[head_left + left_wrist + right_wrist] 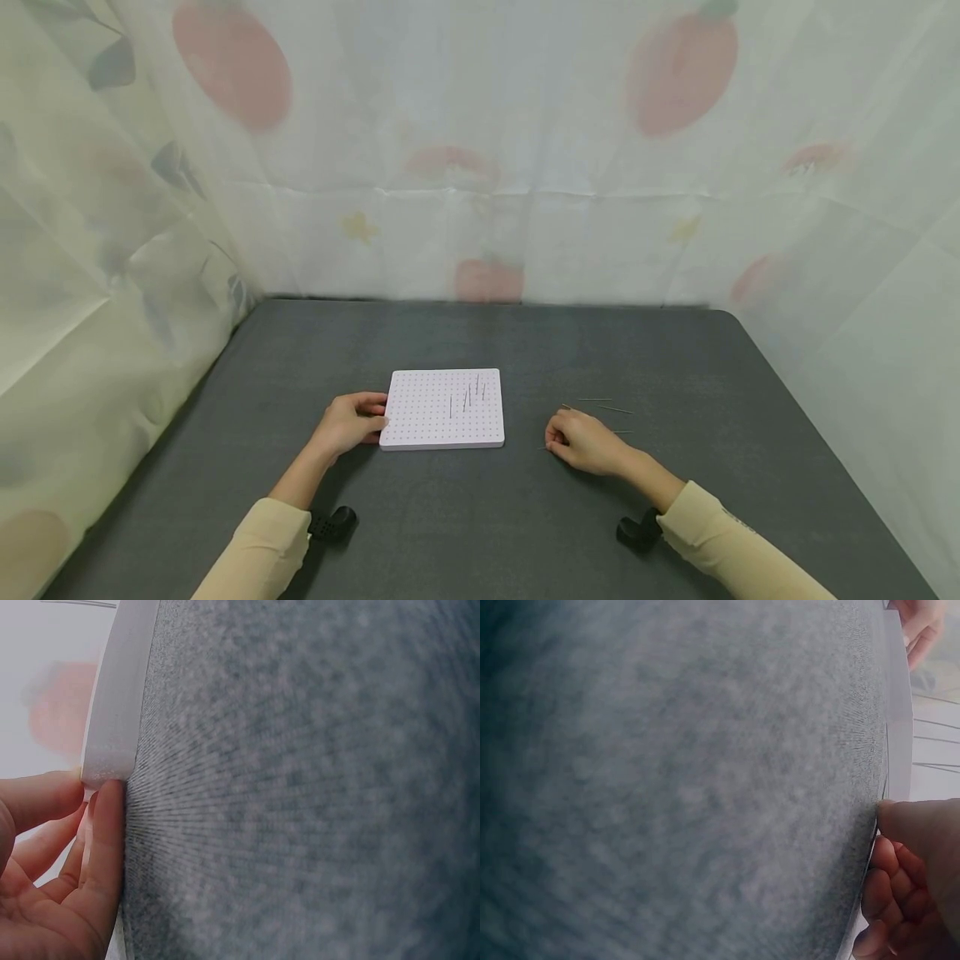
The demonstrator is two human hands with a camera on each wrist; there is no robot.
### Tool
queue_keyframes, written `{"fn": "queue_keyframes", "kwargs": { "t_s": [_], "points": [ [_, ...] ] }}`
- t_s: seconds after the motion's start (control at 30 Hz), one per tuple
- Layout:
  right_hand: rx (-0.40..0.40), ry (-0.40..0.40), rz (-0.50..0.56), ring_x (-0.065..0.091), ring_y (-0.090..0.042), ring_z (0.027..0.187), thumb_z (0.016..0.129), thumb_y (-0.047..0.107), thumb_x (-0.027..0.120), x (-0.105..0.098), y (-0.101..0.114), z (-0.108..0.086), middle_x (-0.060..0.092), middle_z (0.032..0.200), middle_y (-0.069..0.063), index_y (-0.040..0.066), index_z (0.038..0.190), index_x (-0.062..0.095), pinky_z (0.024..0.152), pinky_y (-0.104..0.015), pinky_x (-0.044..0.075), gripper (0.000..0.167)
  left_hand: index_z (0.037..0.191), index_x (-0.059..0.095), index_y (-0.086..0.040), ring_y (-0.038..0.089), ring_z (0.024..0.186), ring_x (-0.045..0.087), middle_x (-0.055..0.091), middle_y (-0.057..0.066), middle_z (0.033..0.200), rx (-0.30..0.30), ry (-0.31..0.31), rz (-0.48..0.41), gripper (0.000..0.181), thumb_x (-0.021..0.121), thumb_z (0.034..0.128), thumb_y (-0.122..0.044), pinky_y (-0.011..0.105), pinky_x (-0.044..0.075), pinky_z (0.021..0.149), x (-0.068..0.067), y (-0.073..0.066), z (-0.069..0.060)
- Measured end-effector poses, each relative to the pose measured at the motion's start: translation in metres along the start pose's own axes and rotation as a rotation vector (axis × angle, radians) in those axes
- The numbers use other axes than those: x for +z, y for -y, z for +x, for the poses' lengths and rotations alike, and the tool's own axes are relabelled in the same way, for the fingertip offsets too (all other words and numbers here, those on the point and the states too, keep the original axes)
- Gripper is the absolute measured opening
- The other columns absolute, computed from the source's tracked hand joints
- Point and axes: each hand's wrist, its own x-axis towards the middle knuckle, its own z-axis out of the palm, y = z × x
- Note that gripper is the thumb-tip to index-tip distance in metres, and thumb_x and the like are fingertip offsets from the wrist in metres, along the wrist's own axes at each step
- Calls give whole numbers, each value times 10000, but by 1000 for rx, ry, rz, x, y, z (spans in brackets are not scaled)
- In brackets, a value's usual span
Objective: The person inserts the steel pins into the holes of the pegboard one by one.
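Note:
A white pegboard (pixel 420 427) with a grid of small holes lies on the dark grey table. Several thin rods (pixel 451 407) stand upright in its right half. My left hand (pixel 347 427) grips the board's left edge, thumb on one face and fingers at the other in the left wrist view. To the right of the board, my right hand (pixel 585 442) is low at the table with fingers curled. It pinches a thin rod (pixel 886 761), whose end sticks out past the thumb; the rest is hidden by the fingers.
Loose thin rods (pixel 615 409) lie on the table (pixel 450 525) around and beyond the right hand. A patterned curtain (pixel 562 125) hangs behind the table and along both sides. Each wrist wears a black camera mount (pixel 639 532).

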Motion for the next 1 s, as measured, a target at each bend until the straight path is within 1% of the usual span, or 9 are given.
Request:
{"fn": "queue_keyframes", "kwargs": {
  "t_s": [0.03, 0.13, 0.17, 0.23, 0.27, 0.37, 0.47, 0.83, 1.0],
  "points": [
    [-1, -2, -3, 398, 2, 684, 901, 91, 678, 0, 0, 0, 539, 739, 55, 136, 816, 627, 588, -185, 383, 108, 1350, 556, 39, 161, 855, 678, 635, 222, 1145, -1, 0, 1, 472, 654, 890, -5, 344, 633, 716, 0, 0, 0],
    [2, -13, -16, 407, 7, 687, 910, 104, 669, 1, 0, 1, 538, 746, 67, 140, 835, 620, 749, -280, 542, 97, 1348, 559, 39, 159, 855, 676, 637, 221, 1143, -4, -3, 3, 471, 655, 888, -4, 342, 633, 715, 0, 0, 0],
    [8, -14, -16, 410, 7, 689, 914, 109, 666, 1, 1, 1, 537, 751, 69, 141, 841, 616, 763, -310, 550, 94, 1346, 560, 39, 159, 855, 675, 637, 221, 1143, -5, -4, 4, 471, 655, 888, -3, 342, 633, 714, 0, 0, 0],
    [21, -16, -9, 418, 4, 697, 922, 117, 658, 1, 1, 2, 537, 766, 69, 143, 855, 609, 777, -314, 552, 87, 1344, 562, 38, 160, 853, 676, 639, 222, 1145, -5, -5, 6, 469, 657, 887, -5, 343, 633, 714, 0, -1, 1],
    [25, -18, -4, 423, 1, 703, 926, 116, 653, 1, 1, 3, 538, 774, 64, 141, 859, 605, 771, -287, 545, 86, 1344, 562, 38, 160, 853, 677, 640, 224, 1148, -5, -4, 7, 469, 658, 887, -5, 344, 633, 714, 0, -1, 1],
    [37, -29, 22, 433, -13, 712, 937, 109, 637, 1, 2, 6, 544, 794, 49, 134, 872, 595, 617, -193, 415, 81, 1348, 558, 38, 157, 847, 680, 642, 228, 1154, -3, 1, 8, 474, 660, 888, -6, 343, 634, 715, 0, 0, 1],
    [45, -57, 35, 433, -15, 708, 944, 91, 617, 1, 4, 9, 545, 794, 42, 126, 879, 585, 614, -162, 385, 81, 1349, 557, 38, 152, 837, 680, 643, 228, 1151, -2, 3, 4, 476, 662, 886, -5, 341, 634, 713, 0, 0, 1],
    [94, -167, 91, 411, -20, 672, 939, 85, 624, 0, 12, 25, 509, 743, 52, 135, 904, 570, 584, -163, 355, 81, 1344, 562, 40, 148, 829, 675, 646, 225, 1138, -5, -1, 8, 474, 661, 882, 3, 334, 632, 701, 0, 0, 2],
    [98, -193, 126, 414, -30, 678, 920, 70, 621, 0, 16, 31, 495, 737, 48, 130, 907, 561, 587, -166, 349, 86, 1345, 562, 39, 146, 829, 674, 647, 221, 1139, -7, 1, 10, 474, 661, 883, -1, 333, 633, 704, 0, 0, 2]
  ]
}}
